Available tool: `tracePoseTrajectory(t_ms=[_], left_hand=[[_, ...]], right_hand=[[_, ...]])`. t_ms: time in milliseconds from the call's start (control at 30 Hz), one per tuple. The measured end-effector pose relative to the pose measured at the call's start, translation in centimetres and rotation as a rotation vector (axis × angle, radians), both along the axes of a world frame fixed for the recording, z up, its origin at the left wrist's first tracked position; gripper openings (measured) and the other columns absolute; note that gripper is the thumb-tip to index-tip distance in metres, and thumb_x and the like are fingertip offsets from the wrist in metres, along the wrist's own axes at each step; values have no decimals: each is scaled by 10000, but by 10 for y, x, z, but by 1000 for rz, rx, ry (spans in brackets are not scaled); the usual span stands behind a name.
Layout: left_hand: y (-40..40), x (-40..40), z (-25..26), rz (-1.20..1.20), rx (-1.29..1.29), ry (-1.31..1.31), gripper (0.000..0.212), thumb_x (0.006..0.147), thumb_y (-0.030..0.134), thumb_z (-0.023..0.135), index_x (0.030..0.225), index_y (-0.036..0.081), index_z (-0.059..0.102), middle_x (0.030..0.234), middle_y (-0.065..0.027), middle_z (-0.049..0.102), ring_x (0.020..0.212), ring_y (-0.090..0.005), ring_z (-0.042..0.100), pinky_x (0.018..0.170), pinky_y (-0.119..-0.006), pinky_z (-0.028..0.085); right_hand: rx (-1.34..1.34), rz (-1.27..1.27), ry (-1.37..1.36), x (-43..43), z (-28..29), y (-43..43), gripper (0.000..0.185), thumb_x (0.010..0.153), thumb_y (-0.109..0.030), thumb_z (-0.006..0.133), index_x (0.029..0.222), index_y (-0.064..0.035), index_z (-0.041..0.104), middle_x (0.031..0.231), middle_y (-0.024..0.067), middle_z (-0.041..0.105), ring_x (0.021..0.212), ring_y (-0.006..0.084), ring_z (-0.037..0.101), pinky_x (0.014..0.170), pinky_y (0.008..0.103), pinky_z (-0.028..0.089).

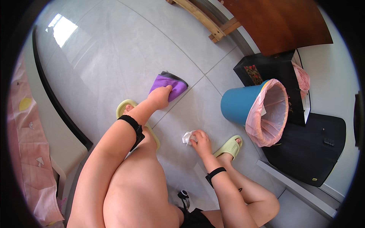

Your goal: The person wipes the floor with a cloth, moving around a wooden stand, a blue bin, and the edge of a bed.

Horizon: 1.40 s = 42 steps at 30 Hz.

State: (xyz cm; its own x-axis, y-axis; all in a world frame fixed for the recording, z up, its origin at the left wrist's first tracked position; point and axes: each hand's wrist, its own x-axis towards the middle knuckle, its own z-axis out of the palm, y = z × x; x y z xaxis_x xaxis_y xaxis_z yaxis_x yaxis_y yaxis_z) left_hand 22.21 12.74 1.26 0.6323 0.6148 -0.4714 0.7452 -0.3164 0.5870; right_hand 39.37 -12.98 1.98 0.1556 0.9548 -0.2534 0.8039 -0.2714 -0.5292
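My left hand (161, 97) grips a folded purple cloth with a dark edge (178, 87), which lies against the grey tiled floor (114, 54). Lower and to the right, my right hand (202, 141) pinches a crumpled white tissue (188, 138) at floor level. A blue bin (241, 102) with a pink plastic liner (256, 128) stands to the right of both hands, its mouth facing right in the view. The pale green slippers on my feet are beside my hands, the left one (125, 104) partly behind my left forearm, the other (232, 148) near my right wrist.
Behind the bin are a black box (273, 68) holding pink plastic and a black case (310, 148) by the wall. Wooden legs (199, 15) and a brown panel (285, 22) stand at the top right. A pale bed frame (62, 145) with pink bedding (34, 148) runs along the left.
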Motion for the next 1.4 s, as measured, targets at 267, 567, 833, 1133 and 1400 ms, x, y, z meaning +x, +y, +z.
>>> tracePoseTrajectory(t_ms=[267,567,833,1133,1400], left_hand=[[0,2,1,4,-11,12,338,749,6,538,1081,53,502,956,-184,632,959,-371,590,798,-448,469],[-1,3,1,-11,-3,-21,338,749,15,544,1082,58,501,960,-179,630,967,-370,586,800,-440,468],[0,-5,-5,-1,7,-5,336,751,17,543,1082,59,502,958,-176,629,968,-368,583,796,-439,466],[-1,-3,-2,3,2,-40,338,748,17,540,1083,62,516,966,-179,630,968,-368,586,799,-435,469],[1,-8,-3,28,-36,-94,332,734,25,547,1064,60,547,964,-180,637,971,-368,586,807,-427,469]], right_hand=[[68,-80,-123,-15,-13,-7,236,740,-148,694,953,-62,637,1004,101,625,937,322,585,817,394,491],[-184,-226,6,-37,-12,-3,155,781,-87,650,923,-28,634,800,99,659,698,244,627,647,353,509],[494,-602,705,29,146,50,186,866,16,609,1043,24,554,929,84,637,812,136,634,750,274,529],[-35,-228,96,-13,23,72,92,767,-102,651,847,-59,670,848,120,660,778,312,628,683,375,506],[-31,-22,-292,-51,-19,47,95,737,-119,678,797,-49,657,860,117,644,795,318,611,700,423,504]])
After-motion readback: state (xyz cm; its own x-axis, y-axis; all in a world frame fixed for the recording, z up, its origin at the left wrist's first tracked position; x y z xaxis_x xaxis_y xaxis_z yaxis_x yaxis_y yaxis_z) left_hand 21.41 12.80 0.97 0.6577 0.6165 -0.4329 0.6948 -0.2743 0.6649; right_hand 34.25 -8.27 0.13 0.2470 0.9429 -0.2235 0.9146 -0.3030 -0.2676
